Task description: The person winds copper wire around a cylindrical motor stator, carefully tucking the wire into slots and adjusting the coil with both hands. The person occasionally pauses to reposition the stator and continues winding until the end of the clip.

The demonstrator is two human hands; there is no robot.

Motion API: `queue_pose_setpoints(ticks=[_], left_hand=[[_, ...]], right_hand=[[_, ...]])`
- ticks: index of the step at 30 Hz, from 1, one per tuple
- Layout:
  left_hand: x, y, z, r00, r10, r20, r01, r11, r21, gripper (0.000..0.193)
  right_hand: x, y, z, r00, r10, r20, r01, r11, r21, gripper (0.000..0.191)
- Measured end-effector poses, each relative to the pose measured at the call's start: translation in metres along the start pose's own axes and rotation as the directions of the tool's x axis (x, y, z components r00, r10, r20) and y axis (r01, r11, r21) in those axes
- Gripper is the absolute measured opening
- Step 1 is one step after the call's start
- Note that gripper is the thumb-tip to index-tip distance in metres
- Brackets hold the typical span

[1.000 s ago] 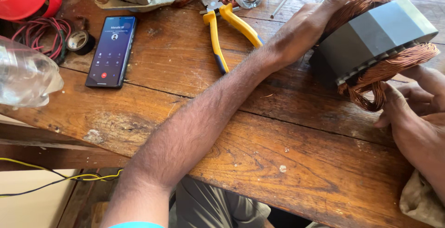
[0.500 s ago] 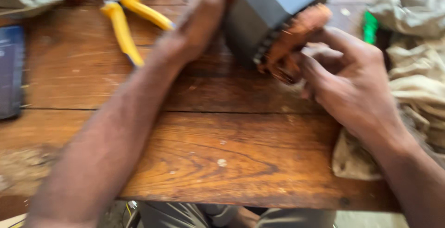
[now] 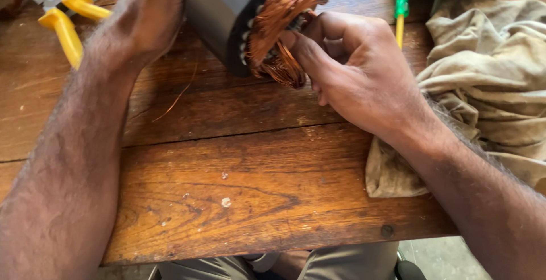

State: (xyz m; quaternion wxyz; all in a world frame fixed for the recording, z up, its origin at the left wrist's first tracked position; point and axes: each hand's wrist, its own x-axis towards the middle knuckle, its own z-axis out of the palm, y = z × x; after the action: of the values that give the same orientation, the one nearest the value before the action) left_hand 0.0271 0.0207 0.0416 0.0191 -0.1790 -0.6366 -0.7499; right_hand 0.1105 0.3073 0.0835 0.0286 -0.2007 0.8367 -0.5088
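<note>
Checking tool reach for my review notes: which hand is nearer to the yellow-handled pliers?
Left. The left hand rests on the grey stator's side, just right of the yellow-handled pliers. The right hand pinches the copper winding on the stator's far side.

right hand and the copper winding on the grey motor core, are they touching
Touching. The head view shows the right hand with its fingers pressed into the copper winding at the end of the grey motor core, no gap visible.

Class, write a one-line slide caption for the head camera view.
Left hand steadies a grey motor stator while right hand works its copper windings.
</note>
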Motion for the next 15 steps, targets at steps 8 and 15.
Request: queue_pose_setpoints(ticks=[8,15], left_hand=[[0.002,-0.002,0.006,1.000,0.022,-0.005,-0.022,0.999,0.039,0.039],[0.001,0.002,0.014,0.996,0.088,0.003,-0.087,0.990,0.114,0.031]], right_hand=[[-0.008,0.003,-0.006,0.999,0.026,0.020,-0.028,0.992,0.120,0.032],[-0.014,-0.001,-0.010,0.989,-0.134,-0.067,0.130,0.989,-0.067,0.020]])
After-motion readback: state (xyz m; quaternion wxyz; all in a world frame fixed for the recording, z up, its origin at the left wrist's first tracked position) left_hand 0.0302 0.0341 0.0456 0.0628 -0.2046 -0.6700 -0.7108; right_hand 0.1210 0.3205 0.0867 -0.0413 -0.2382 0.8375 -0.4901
